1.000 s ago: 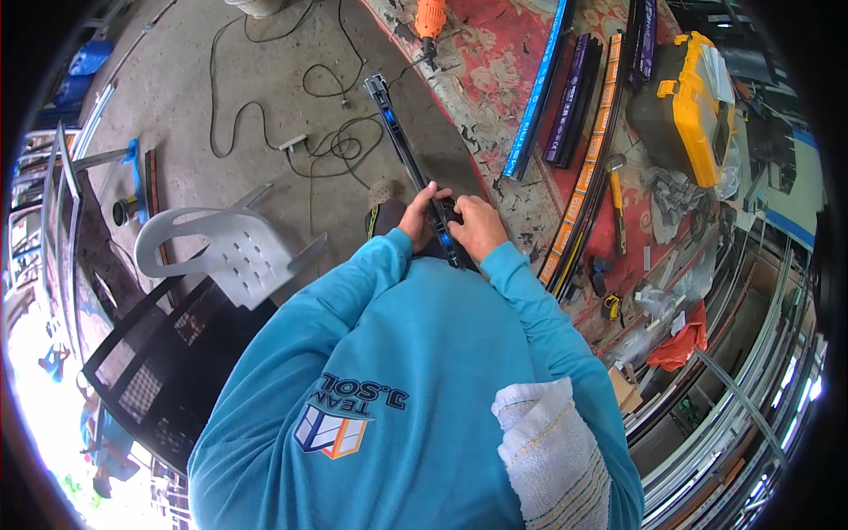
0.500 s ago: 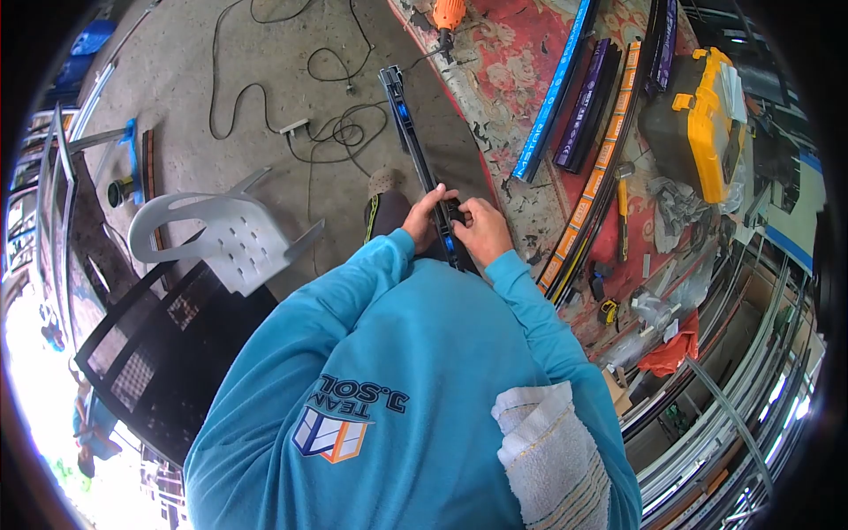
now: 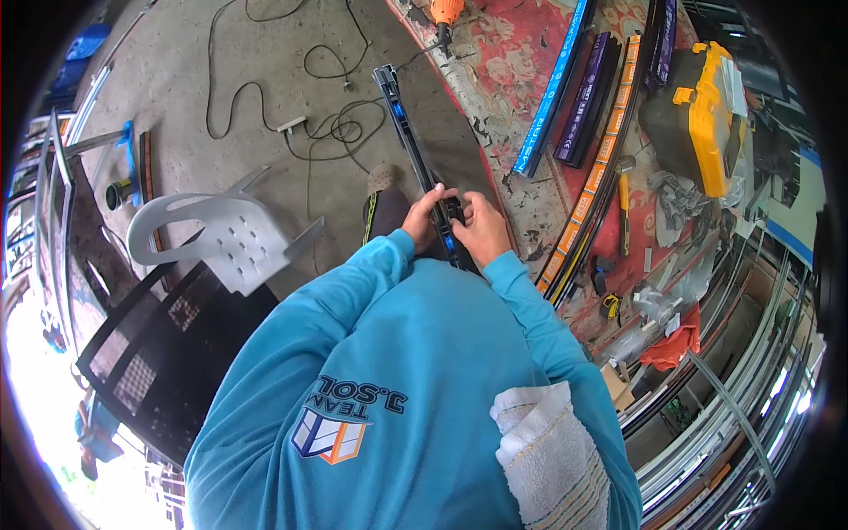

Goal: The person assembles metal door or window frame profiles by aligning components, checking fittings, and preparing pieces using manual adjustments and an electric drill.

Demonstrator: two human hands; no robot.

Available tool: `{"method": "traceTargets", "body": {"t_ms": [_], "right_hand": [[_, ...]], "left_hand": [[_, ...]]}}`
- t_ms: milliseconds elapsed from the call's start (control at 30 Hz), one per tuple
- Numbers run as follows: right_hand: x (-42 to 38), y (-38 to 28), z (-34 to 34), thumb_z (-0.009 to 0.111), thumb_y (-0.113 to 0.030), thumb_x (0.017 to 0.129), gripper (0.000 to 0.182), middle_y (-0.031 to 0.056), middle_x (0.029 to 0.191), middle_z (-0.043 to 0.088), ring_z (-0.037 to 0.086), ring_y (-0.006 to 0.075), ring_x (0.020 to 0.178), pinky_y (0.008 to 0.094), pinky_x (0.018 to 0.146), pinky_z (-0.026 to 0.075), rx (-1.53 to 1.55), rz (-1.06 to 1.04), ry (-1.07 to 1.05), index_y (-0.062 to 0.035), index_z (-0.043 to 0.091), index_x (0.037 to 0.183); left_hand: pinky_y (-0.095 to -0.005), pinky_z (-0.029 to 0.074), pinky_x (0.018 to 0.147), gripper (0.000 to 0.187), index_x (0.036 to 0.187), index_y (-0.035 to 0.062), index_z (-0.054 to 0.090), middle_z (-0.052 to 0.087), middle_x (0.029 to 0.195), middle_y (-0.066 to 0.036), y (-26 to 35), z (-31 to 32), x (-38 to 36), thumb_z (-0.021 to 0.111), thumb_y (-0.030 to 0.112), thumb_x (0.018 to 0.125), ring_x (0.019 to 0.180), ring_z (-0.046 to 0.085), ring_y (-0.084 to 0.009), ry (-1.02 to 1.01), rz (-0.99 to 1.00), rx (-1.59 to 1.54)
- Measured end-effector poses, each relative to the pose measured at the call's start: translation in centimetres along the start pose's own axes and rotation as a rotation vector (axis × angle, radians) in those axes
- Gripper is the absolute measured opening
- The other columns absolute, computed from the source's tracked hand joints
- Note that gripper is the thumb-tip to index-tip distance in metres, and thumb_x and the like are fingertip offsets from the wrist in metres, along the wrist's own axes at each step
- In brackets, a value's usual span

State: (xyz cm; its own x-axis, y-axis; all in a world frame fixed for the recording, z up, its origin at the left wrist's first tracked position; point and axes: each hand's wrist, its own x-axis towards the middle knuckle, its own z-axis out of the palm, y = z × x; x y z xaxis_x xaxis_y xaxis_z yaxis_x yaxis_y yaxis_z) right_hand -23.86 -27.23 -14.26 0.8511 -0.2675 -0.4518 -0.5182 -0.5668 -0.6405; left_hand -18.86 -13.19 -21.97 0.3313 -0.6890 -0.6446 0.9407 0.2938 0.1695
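A long black metal profile [image 3: 409, 135] with strips of blue film slants away from my lap across the floor. My left hand [image 3: 422, 221] is wrapped round its near part, thumb along the top. On the other side, my right hand [image 3: 482, 231] is closed, fingers bent against the profile. Something small and dark lies between its fingertips and the profile, too hidden to name. The near end of the profile runs down in front of my blue shirt.
On the patterned red cloth at right lie wrapped profiles [image 3: 574, 225], a hammer [image 3: 624, 212], a tape measure [image 3: 610, 306] and a black-and-yellow case [image 3: 707, 124]. An orange power tool [image 3: 446, 12] sits beyond. At left are a grey plastic chair [image 3: 231, 243] and a power strip [image 3: 291, 124].
My right hand's fingers have lifted and shifted slightly at the profile. My left hand keeps its hold. The view has tilted a little.
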Motion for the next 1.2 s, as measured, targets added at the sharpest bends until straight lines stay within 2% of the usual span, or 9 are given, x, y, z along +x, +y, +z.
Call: {"method": "traceTargets", "body": {"t_ms": [267, 433, 633, 733, 833, 900, 933, 1067, 1200], "right_hand": [[0.0, -0.6, -0.2, 0.077, -0.014, 0.076, 0.047, 0.0164, 0.090, 0.064, 0.067, 0.0304, 0.081, 0.0415, 0.073, 0.055, -0.005, -0.001, 0.005, -0.0004, 0.056, 0.115], [0.4, -0.4, -0.4, 0.079, -0.014, 0.074, 0.039, 0.0148, 0.089, 0.065, 0.067, 0.0287, 0.078, 0.0404, 0.071, 0.055, -0.019, 0.054, -0.040, 0.0011, 0.061, 0.105], [0.3, 0.3, -0.4, 0.081, -0.016, 0.074, 0.044, 0.0124, 0.088, 0.066, 0.064, 0.0200, 0.073, 0.0333, 0.070, 0.054, 0.034, 0.080, -0.052, 0.0022, 0.063, 0.110], [0.2, 1.2, -0.2, 0.082, -0.017, 0.074, 0.049, 0.0132, 0.090, 0.066, 0.065, 0.0237, 0.074, 0.0363, 0.070, 0.054, 0.108, 0.081, -0.067, 0.0021, 0.062, 0.114], [-0.2, 1.7, -0.4, 0.081, -0.018, 0.076, 0.050, 0.0122, 0.094, 0.067, 0.065, 0.0211, 0.074, 0.0331, 0.070, 0.054, 0.239, 0.118, -0.117, 0.0024, 0.062, 0.117], [-0.5, 2.3, -0.4, 0.080, -0.018, 0.078, 0.051, 0.0126, 0.096, 0.067, 0.066, 0.0208, 0.073, 0.0329, 0.069, 0.054, 0.214, 0.051, -0.137, 0.0013, 0.060, 0.121], [-0.7, 2.5, -0.3, 0.079, -0.017, 0.079, 0.053, 0.0129, 0.098, 0.067, 0.066, 0.0204, 0.072, 0.0326, 0.068, 0.055, 0.190, -0.021, -0.155, 0.0002, 0.059, 0.125], [-2.5, 1.3, 0.0, 0.076, -0.017, 0.082, 0.050, 0.0130, 0.101, 0.066, 0.068, 0.0224, 0.071, 0.0360, 0.064, 0.056, 0.115, 0.032, -0.119, -0.0034, 0.057, 0.126], [-3.6, 1.6, 1.1, 0.073, -0.017, 0.082, 0.036, 0.0130, 0.094, 0.066, 0.068, 0.0278, 0.070, 0.0401, 0.063, 0.056, -0.045, -0.058, -0.041, -0.0026, 0.057, 0.111]], "left_hand": [[-0.0422, 0.048, 0.100, 0.070, 0.134, -0.0015, 0.048, 0.063, 0.120, -0.019, -0.2, 0.0, -0.1, 0.053, 0.056, 0.095, 0.110, 0.064, -0.0298, 0.000, -0.002, -0.007], [-0.0428, 0.049, 0.100, 0.071, 0.136, -0.0020, 0.047, 0.060, 0.126, -0.019, -0.5, -0.4, 0.2, 0.054, 0.056, 0.095, 0.114, 0.063, -0.0305, -0.002, 0.024, 0.008], [-0.0431, 0.050, 0.099, 0.072, 0.138, -0.0025, 0.045, 0.059, 0.128, -0.019, -0.8, -1.1, 0.3, 0.054, 0.055, 0.096, 0.117, 0.061, -0.0302, 0.001, 0.008, 0.007], [-0.0436, 0.049, 0.099, 0.074, 0.140, -0.0019, 0.042, 0.058, 0.129, -0.019, -0.6, -0.9, -0.1, 0.054, 0.055, 0.095, 0.118, 0.060, -0.0303, -0.007, -0.008, 0.030], [-0.0395, 0.051, 0.095, 0.075, 0.140, -0.0035, 0.046, 0.063, 0.120, -0.018, -0.6, -0.1, -1.3, 0.055, 0.056, 0.095, 0.112, 0.063, -0.0262, 0.008, 0.000, 0.029], [-0.0449, 0.047, 0.103, 0.073, 0.146, -0.0014, 0.038, 0.051, 0.140, -0.016, -1.0, -0.2, -1.7, 0.052, 0.052, 0.097, 0.121, 0.058, -0.0294, 0.036, 0.041, 0.033], [-0.0449, 0.047, 0.103, 0.073, 0.146, -0.0014, 0.038, 0.051, 0.140, -0.016, -1.3, -0.5, -1.7, 0.052, 0.052, 0.097, 0.121, 0.058, -0.0294, 0.042, 0.034, 0.025], [-0.0443, 0.046, 0.104, 0.073, 0.144, -0.0052, 0.040, 0.037, 0.152, -0.011, -2.7, -1.6, -1.9, 0.052, 0.050, 0.098, 0.124, 0.056, -0.0274, -0.025, 0.057, -0.017], [-0.0420, 0.047, 0.102, 0.071, 0.139, -0.0083, 0.045, 0.027, 0.157, -0.006, -3.8, -1.6, -2.1, 0.052, 0.049, 0.098, 0.122, 0.057, -0.0248, 0.047, 0.119, -0.006]]}}
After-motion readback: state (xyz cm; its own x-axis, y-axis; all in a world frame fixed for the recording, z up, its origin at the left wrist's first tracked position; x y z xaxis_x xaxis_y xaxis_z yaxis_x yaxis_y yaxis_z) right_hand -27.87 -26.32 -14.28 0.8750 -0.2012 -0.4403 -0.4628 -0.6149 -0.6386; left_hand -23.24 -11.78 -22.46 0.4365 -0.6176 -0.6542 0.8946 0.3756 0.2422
